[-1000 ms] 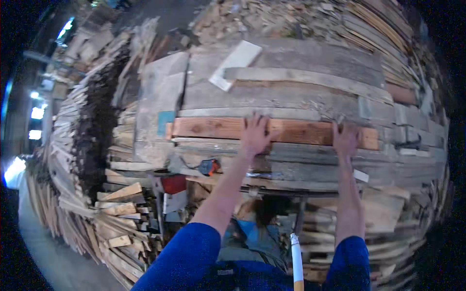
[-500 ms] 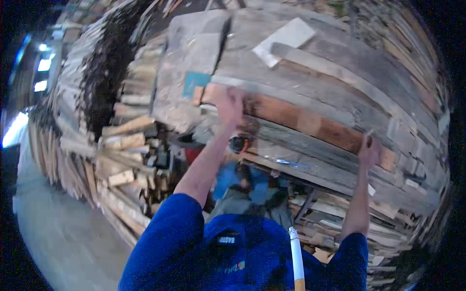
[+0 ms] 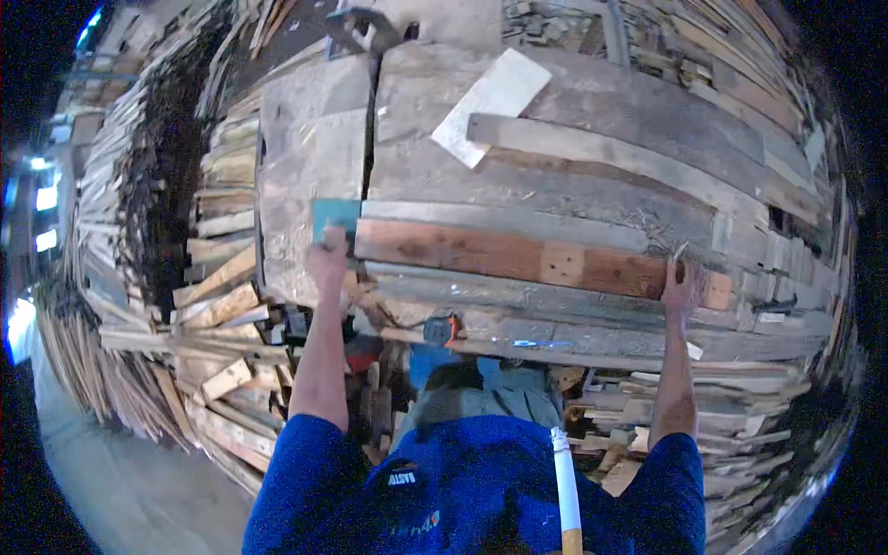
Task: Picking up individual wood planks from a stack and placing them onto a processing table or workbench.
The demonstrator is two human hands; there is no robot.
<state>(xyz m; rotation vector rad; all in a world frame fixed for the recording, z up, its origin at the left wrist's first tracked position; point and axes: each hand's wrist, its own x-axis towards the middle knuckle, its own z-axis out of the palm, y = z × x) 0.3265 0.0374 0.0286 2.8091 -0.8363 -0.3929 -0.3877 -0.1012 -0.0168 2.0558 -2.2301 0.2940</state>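
A reddish-brown plank (image 3: pixel 444 248) lies across the workbench (image 3: pixel 416 111) in front of me, with a paler patch right of its middle. My right hand (image 3: pixel 680 289) is closed on the plank near its right end, thumb and finger curled at the top edge. Beyond the plank's left end, my left hand (image 3: pixel 326 264) pinches a small wooden block (image 3: pixel 335 237), slightly blurred. That block overlaps the near part of a flat teal square (image 3: pixel 335 215). A grey board (image 3: pixel 499 223) runs along the plank's far side.
Nearer me lie a tape measure (image 3: pixel 438 329) with an orange part and a blue pen-like item (image 3: pixel 536 343). A white rectangular sheet (image 3: pixel 495 104) sits partly under a long grey board (image 3: pixel 592 148). Stacked timber (image 3: pixel 227 305) borders the bench. A cigarette (image 3: pixel 565 486) shows at the lower edge.
My left hand has moved left off the plank's left part onto the small block. My right hand stays by the plank's right end. The whole view has shifted and turned.
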